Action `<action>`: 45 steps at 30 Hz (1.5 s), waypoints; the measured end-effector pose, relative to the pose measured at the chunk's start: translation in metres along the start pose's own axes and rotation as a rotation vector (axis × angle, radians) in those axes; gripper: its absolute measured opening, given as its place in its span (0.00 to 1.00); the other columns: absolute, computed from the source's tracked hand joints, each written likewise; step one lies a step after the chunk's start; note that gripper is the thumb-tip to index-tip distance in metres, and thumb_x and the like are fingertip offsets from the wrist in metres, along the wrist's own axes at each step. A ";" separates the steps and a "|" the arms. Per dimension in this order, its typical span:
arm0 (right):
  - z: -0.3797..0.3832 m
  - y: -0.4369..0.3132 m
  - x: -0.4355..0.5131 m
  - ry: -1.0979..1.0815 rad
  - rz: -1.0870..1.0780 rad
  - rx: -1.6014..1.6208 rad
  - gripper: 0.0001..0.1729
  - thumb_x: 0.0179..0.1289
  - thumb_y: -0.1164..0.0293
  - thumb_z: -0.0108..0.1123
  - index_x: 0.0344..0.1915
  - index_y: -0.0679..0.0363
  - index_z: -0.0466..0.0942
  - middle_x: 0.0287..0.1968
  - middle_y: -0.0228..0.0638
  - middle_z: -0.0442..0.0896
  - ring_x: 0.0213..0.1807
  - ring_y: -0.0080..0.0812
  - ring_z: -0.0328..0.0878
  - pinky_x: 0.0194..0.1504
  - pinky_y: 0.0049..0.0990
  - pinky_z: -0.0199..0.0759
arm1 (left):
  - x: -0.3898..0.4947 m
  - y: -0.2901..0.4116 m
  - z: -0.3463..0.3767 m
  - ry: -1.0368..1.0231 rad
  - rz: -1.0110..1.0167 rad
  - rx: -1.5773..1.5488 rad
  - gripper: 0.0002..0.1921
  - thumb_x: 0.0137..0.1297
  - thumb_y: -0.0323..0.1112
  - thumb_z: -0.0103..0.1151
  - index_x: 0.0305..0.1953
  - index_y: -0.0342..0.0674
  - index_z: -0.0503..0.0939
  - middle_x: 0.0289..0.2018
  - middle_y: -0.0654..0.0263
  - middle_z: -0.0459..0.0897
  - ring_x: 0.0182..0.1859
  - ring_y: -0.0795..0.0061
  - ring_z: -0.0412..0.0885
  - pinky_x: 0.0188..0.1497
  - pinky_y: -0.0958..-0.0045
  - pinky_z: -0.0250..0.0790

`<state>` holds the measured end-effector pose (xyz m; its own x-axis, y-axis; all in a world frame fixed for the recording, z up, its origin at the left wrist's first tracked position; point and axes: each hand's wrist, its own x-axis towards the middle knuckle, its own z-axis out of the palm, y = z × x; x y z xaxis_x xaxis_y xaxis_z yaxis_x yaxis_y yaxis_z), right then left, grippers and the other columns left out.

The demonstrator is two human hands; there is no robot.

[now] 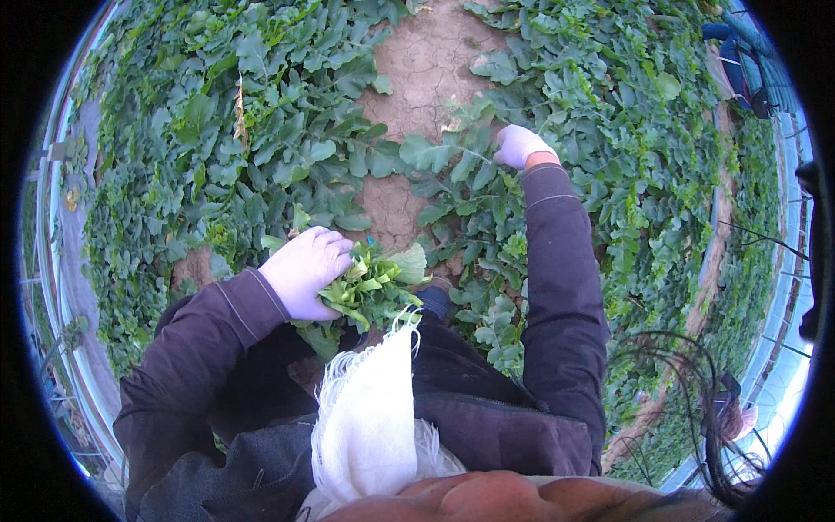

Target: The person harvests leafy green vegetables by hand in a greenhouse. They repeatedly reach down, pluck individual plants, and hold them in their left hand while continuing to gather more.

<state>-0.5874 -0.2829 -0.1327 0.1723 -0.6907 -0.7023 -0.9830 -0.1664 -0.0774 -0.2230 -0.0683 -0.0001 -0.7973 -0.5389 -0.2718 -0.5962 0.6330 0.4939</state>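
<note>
My left hand (pixel 310 271), in a pale thin glove, is closed around a bunch of cut leafy greens (pixel 368 284). The pale cut stem ends point up and to the right, and a broad leaf sticks out at the side. Farther forward and to the right, my right hand (pixel 522 147), gloved alike, reaches into the row of leafy plants (pixel 587 130) with its fingers curled. A lobed leaf (pixel 430 153) runs up to these fingers. Its stalk meets them, but the fingertips are hidden, so whether they grip it is unclear.
Cracked bare soil (pixel 424 65) forms a path between two dense plant beds, the left bed (pixel 196 143) included. A white fringed scarf (pixel 372 411) hangs down near the bunch. Another person (pixel 740 59) is at the upper right, beside the greenhouse's side wall (pixel 786 261).
</note>
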 end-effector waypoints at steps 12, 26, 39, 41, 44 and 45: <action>0.010 0.017 -0.013 0.714 -0.095 0.687 0.24 0.62 0.52 0.61 0.48 0.59 0.82 0.47 0.49 0.84 0.50 0.52 0.80 0.53 0.39 0.72 | 0.005 0.003 -0.002 0.018 0.018 -0.006 0.33 0.40 0.50 0.70 0.44 0.32 0.75 0.52 0.48 0.76 0.58 0.50 0.72 0.64 0.55 0.61; 0.070 -0.144 -0.132 0.198 -0.895 0.733 0.16 0.62 0.63 0.58 0.41 0.64 0.80 0.35 0.50 0.83 0.37 0.46 0.82 0.44 0.40 0.75 | 0.019 0.024 -0.016 0.164 -0.039 -0.147 0.56 0.33 0.38 0.74 0.70 0.37 0.56 0.61 0.54 0.69 0.57 0.54 0.72 0.62 0.58 0.61; 0.073 -0.126 -0.161 -0.336 -1.015 1.178 0.19 0.67 0.71 0.56 0.56 0.65 0.76 0.48 0.36 0.85 0.48 0.22 0.77 0.54 0.28 0.71 | 0.023 0.033 -0.014 0.095 -0.250 -0.138 0.43 0.37 0.45 0.73 0.59 0.34 0.71 0.53 0.46 0.76 0.58 0.47 0.72 0.65 0.54 0.62; 0.067 -0.097 -0.161 -0.197 -1.118 0.945 0.20 0.64 0.66 0.57 0.53 0.64 0.78 0.47 0.42 0.85 0.47 0.30 0.80 0.53 0.31 0.71 | 0.020 0.028 -0.008 0.044 -0.249 -0.152 0.42 0.36 0.45 0.72 0.57 0.33 0.72 0.52 0.45 0.76 0.57 0.46 0.73 0.64 0.54 0.62; 0.055 0.003 -0.139 0.311 -0.899 0.701 0.17 0.65 0.65 0.55 0.45 0.66 0.81 0.43 0.41 0.85 0.45 0.37 0.81 0.52 0.33 0.73 | 0.015 0.017 -0.002 0.087 -0.256 -0.093 0.43 0.34 0.45 0.73 0.56 0.32 0.72 0.52 0.46 0.77 0.57 0.45 0.73 0.64 0.54 0.63; 0.055 0.045 -0.130 0.431 -0.623 0.763 0.16 0.65 0.65 0.53 0.43 0.64 0.82 0.41 0.40 0.86 0.44 0.35 0.82 0.51 0.31 0.73 | 0.015 0.013 0.000 0.101 -0.269 -0.058 0.44 0.33 0.45 0.73 0.57 0.33 0.72 0.52 0.46 0.77 0.57 0.45 0.73 0.64 0.54 0.63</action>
<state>-0.6574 -0.1619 -0.0840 0.5181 -0.8507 -0.0891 -0.4687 -0.1952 -0.8615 -0.2429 -0.0679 0.0024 -0.5964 -0.7374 -0.3172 -0.7761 0.4287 0.4625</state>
